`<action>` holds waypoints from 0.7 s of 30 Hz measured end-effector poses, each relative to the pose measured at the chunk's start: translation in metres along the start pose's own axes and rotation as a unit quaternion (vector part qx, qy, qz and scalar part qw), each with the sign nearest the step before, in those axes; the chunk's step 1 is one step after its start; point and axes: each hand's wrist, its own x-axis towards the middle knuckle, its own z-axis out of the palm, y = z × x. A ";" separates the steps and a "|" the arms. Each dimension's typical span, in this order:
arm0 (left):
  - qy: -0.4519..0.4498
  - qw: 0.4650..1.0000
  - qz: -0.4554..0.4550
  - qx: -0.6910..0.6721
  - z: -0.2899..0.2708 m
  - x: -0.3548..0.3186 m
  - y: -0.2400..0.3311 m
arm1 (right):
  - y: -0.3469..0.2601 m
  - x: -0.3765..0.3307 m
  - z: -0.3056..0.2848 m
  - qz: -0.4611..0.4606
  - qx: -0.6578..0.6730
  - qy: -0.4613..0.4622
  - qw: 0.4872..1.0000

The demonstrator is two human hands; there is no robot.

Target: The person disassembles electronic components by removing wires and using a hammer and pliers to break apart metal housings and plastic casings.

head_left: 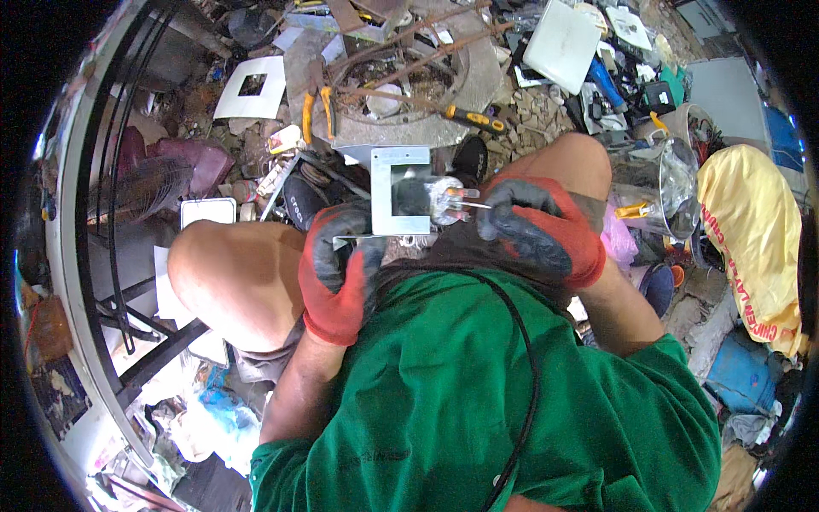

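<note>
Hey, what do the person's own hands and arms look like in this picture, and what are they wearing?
The left hand and right hand wear matching work gloves, red with dark grey over the fingers. Above the gloves, the forearms are bare up to loose green sleeves.

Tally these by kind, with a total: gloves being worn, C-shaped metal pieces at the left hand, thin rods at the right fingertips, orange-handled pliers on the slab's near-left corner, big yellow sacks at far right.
Red-and-black gloves: 2
C-shaped metal piece: 1
Thin rod: 1
Orange-handled pliers: 1
Big yellow sack: 1
Total: 6
</note>
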 end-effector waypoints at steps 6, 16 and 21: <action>0.130 0.991 0.009 0.006 -0.005 0.002 -0.023 | -0.025 0.010 0.017 0.032 -0.020 -0.072 0.997; 0.223 0.951 -0.125 -0.176 -0.014 0.009 -0.031 | -0.034 0.012 0.013 0.086 0.065 -0.120 0.987; 0.238 0.940 -0.110 -0.219 -0.018 0.010 -0.040 | -0.021 0.014 0.016 -0.022 -0.006 -0.120 0.992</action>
